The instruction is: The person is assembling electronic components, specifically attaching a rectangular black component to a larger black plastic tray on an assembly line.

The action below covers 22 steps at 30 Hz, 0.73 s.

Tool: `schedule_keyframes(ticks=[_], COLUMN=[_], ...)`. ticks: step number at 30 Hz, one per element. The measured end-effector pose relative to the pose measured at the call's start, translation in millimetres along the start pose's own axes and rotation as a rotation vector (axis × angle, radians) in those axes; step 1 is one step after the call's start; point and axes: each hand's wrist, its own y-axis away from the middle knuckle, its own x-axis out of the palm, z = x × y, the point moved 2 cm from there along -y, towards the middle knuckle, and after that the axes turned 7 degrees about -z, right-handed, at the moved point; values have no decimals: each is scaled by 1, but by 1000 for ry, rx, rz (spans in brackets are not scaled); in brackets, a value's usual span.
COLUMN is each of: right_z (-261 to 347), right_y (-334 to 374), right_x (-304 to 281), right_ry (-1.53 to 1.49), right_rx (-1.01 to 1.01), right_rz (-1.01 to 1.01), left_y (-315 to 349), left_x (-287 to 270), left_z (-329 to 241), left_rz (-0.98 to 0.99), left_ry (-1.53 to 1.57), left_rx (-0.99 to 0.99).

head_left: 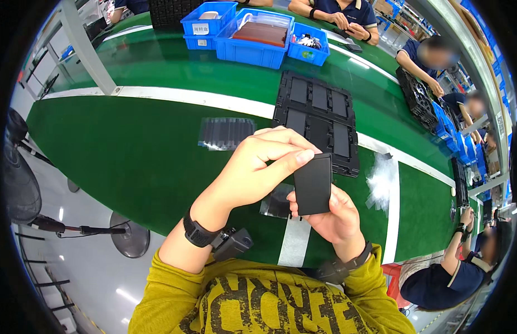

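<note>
A flat black rectangular piece (313, 189), like a thin battery or panel, is held upright in front of me. My right hand (337, 218) grips its lower part, with the thumb along the right edge and fingers behind. At its top edge, my left hand (264, 161) pinches with thumb and forefinger; whether a thin film is between them I cannot tell. Just beyond lies a black compartment tray (347, 161) with dark flat pieces in its slots. Left of the tray sits a row of overlapping dark-and-clear film strips (228, 132). A small clear film (276, 203) lies under my left wrist.
A loose heap of crumpled clear film (382, 182) is on the green table (130, 145) to the right. Blue bins (253, 47) stand at the far side. Co-workers sit across and to the right, near stacked black trays (417, 100). A fan base (129, 236) stands left.
</note>
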Motion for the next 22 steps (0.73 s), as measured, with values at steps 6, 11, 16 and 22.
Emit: schedule_keyframes(ticks=[6,11,16,22], right_z=[-4,-4,-4,-4], right_y=[0,0,-1,2], right_x=[-2,-1,0,-3], right_ry=[-81,-71,-46,-8], right_rx=[-21,-19,-7,-24], right_rz=[30,34,52,71], left_y=[-2,-1,0,3], left_x=[0,-4,-5,-1], left_z=[-1,-5,-4,-4], left_rz=[-83,-53,-18,-25], left_ry=[273,196,135,94], left_rx=[-9,-180,-106,-23])
